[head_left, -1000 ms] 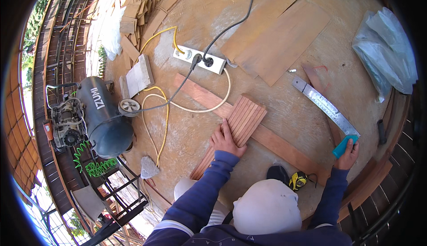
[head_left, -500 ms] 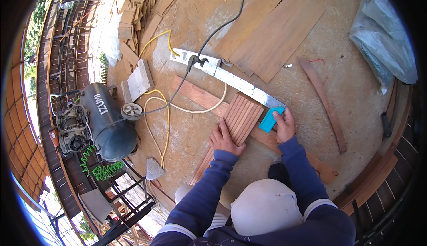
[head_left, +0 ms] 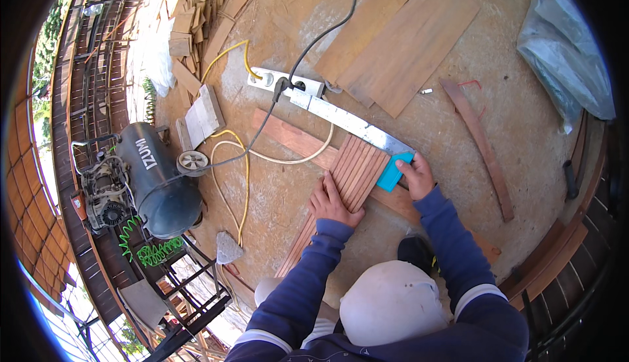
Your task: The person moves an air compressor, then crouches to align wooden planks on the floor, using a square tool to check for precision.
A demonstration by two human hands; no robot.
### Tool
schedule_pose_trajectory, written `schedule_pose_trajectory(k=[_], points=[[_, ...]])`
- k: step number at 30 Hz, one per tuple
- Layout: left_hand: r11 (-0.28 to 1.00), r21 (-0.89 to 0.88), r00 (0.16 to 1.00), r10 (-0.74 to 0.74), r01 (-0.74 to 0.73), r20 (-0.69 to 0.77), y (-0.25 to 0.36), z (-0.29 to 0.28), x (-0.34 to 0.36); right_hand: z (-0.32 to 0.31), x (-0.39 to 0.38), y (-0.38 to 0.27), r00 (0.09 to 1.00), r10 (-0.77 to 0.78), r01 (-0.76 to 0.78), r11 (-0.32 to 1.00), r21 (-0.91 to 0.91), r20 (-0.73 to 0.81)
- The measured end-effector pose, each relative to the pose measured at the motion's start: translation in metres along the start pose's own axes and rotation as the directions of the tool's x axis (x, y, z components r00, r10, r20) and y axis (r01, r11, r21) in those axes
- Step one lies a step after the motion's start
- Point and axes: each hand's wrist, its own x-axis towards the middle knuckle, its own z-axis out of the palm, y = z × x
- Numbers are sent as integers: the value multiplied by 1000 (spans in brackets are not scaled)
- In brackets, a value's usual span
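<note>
Narrow reddish wooden strips (head_left: 360, 172) lie side by side, pointing away from me, across a flat wooden board (head_left: 296, 138). My left hand (head_left: 335, 203) spans the strips, thumb near their right edge and fingers toward their left, gripping them together. In my right hand (head_left: 417, 175) is a carpenter's square (head_left: 392, 173), held by its teal stock. The stock lies against the right side of the strips, near their far end. Its long metal blade crosses just beyond those ends and reaches left to a white power strip (head_left: 265, 79).
A black air compressor (head_left: 160, 178) stands at left, with yellow and black cords near it. Scrap wood (head_left: 196, 15) is piled at far left, and wide thin boards (head_left: 413, 47) lie farther back. Right are a curved wooden strip (head_left: 481, 149) and a clear plastic bag (head_left: 567, 47).
My right hand has moved slightly left with the square, and its teal stock now sits against the strips' side. A gap showed there before. My left hand has stayed on the strips.
</note>
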Motion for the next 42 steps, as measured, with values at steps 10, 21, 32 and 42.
schedule_pose_trajectory(k=[10,21,32,42], points=[[1000,-13,1000,-16,16,6,4,-5,0,-1,-1,-5,1000,13,-12,999,-53,15],[1000,-2,1000,-24,24,11,5,-5,0,2,-4,-12,999,-3,7,994,-105,38],[1000,3,1000,-14,14,25,6,-7,1,-1,-2,-11,999,6,1,992,-128,51],[1000,17,999,-9,8,30,4,-4,0,0,-5,-20,998,50,-41,983,-179,47]])
